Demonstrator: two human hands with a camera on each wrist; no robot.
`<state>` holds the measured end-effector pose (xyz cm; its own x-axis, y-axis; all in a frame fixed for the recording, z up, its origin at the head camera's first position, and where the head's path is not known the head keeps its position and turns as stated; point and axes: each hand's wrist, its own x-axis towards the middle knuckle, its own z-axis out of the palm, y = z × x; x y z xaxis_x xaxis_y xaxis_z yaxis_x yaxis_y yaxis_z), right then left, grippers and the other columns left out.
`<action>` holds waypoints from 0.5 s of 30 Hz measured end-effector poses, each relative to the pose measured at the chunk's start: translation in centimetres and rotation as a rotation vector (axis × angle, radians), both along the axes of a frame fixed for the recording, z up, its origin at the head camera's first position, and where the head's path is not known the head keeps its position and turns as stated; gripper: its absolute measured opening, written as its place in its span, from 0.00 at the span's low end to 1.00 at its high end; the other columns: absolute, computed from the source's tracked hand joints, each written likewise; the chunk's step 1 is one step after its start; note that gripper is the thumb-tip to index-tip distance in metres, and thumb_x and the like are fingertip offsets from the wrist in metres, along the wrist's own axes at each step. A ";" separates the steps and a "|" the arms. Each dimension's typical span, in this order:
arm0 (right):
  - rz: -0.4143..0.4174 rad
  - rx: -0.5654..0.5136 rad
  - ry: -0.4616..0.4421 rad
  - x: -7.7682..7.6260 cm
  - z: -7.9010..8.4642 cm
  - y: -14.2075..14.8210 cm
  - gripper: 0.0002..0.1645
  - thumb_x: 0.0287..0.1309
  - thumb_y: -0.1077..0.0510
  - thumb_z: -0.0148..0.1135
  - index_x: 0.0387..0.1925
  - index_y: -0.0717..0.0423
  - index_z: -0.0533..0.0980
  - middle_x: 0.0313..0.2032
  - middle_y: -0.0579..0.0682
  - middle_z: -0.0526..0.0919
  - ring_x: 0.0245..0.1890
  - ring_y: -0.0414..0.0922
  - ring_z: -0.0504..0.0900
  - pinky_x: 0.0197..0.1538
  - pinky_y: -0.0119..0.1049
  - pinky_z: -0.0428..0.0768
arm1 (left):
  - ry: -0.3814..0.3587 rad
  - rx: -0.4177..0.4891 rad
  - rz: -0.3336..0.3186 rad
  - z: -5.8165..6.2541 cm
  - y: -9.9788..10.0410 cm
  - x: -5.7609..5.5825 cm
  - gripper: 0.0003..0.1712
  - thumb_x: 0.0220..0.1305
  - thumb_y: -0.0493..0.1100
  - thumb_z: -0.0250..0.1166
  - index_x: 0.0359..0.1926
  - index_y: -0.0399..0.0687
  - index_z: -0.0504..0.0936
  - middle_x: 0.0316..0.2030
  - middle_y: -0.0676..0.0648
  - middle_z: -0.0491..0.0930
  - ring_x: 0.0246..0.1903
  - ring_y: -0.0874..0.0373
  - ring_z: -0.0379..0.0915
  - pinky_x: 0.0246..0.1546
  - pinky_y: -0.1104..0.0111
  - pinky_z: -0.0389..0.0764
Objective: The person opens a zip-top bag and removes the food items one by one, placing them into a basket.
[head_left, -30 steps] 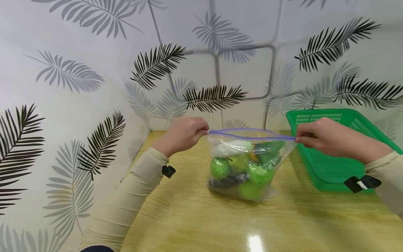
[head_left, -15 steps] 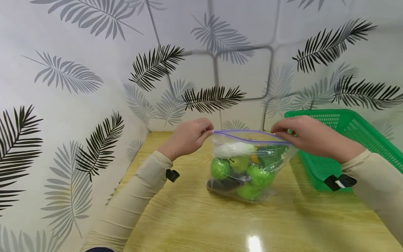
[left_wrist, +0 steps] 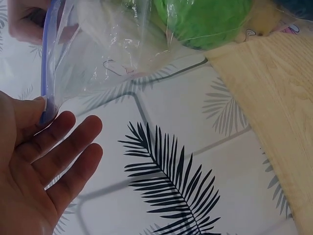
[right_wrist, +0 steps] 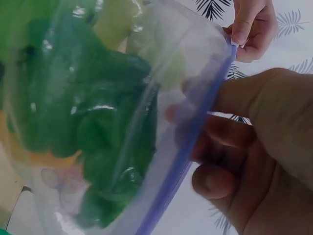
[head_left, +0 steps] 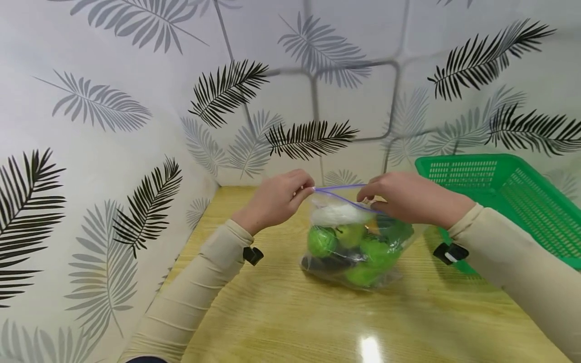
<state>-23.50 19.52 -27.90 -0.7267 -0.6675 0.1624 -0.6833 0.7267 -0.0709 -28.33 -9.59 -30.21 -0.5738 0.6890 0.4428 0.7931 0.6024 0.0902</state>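
Note:
A clear zip bag [head_left: 396,278] with a purple zip strip [head_left: 339,196] sits on the table, full of produce-like pieces. Through the plastic I see a round green piece [head_left: 322,242], a yellow-green pear [head_left: 350,235], a long dark piece [head_left: 327,263] and a white one [head_left: 338,214]. A dark green, pepper-like piece [right_wrist: 88,83] fills much of the right wrist view. My left hand [head_left: 278,200] pinches the zip's left end between thumb and index finger, other fingers spread. Partway along the strip, my right hand [head_left: 410,197] grips the zip with thumb and fingers.
Behind my right forearm stands a green perforated basket [head_left: 540,201]. The wood-grain table [head_left: 290,322] meets a leaf-patterned wall covering [head_left: 150,91] at the back and left.
My right hand has moved left along the zip strip, from the bag's right end toward my left hand. The left hand has shifted slightly right, still pinching its corner.

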 end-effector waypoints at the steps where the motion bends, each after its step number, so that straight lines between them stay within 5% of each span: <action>1: -0.009 0.020 -0.021 0.0 0.1 -0.1 0.15 0.62 0.60 0.70 0.50 0.46 0.84 0.47 0.46 0.88 0.42 0.45 0.87 0.40 0.44 0.84 | 0.002 0.001 -0.004 0.0 0.1 0.1 0.10 0.78 0.48 0.55 0.45 0.51 0.80 0.41 0.54 0.81 0.33 0.63 0.74 0.36 0.67 0.77; 10: -0.028 0.125 -0.082 -0.4 -0.4 -0.8 0.29 0.58 0.54 0.73 0.61 0.50 0.77 0.44 0.50 0.88 0.39 0.46 0.87 0.33 0.42 0.83 | -0.011 0.048 -0.038 -0.5 0.8 0.5 0.09 0.78 0.46 0.54 0.46 0.48 0.78 0.39 0.52 0.80 0.35 0.62 0.76 0.37 0.67 0.78; 15: -0.023 0.105 -0.099 -0.4 -1.0 -1.0 0.26 0.60 0.56 0.72 0.59 0.53 0.78 0.43 0.51 0.87 0.41 0.47 0.86 0.39 0.45 0.84 | -0.128 0.150 -0.055 -1.4 1.1 0.7 0.10 0.78 0.46 0.54 0.47 0.47 0.78 0.40 0.51 0.81 0.38 0.62 0.78 0.39 0.68 0.79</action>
<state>-23.91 18.56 -28.92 -0.7508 -0.6603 0.0190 -0.6601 0.7488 -0.0596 -27.68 -8.50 -31.58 -0.5951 0.6528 0.4687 0.8008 0.5303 0.2782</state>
